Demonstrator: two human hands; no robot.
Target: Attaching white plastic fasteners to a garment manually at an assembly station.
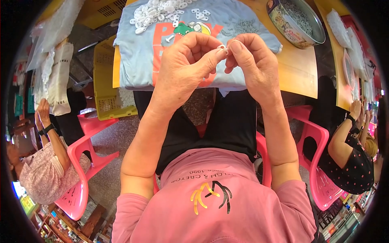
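Note:
Above the near part of a light blue T-shirt spread on the table (139, 73), my two hands meet. My left hand (188, 60) pinches a small white plastic piece (222, 47) between thumb and forefinger. Against that piece, the closed fingertips of my right hand (257, 58) press; whatever they hold is too small to make out. A heap of white plastic pieces with holes (152, 14) lies on the cloth's far left, with a smaller group (200, 15) beside it. A loose white piece (169, 38) sits nearer. Small grey screws (245, 27) are scattered at the far right.
A round tin (289, 30) full of small metal parts stands on the wooden table (302, 73) at right. A yellow plastic crate (106, 81) is at left. Pink chairs (83, 170) stand on both sides, with a person (52, 162) at left and another person (350, 158) at right.

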